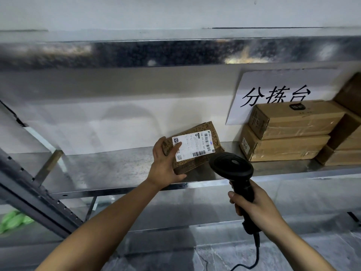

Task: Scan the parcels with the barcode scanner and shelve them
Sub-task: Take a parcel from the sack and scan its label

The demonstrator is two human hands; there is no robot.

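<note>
My left hand (166, 163) grips a small brown patterned parcel (203, 132) by its left end, tilted above the front of a metal shelf (117, 169). A white shipping label with barcodes (192, 146) faces up on the parcel. My right hand (254, 206) is closed around the handle of a black corded barcode scanner (232, 165). The scanner's head sits just right of and below the parcel, close to the label's lower barcode.
Several taped cardboard boxes (289, 132) are stacked at the right end of the same shelf. A white paper sign (273, 94) with black characters hangs on the wall behind them. A dark slotted upright (35, 192) crosses the left. Something green (13, 220) lies lower left.
</note>
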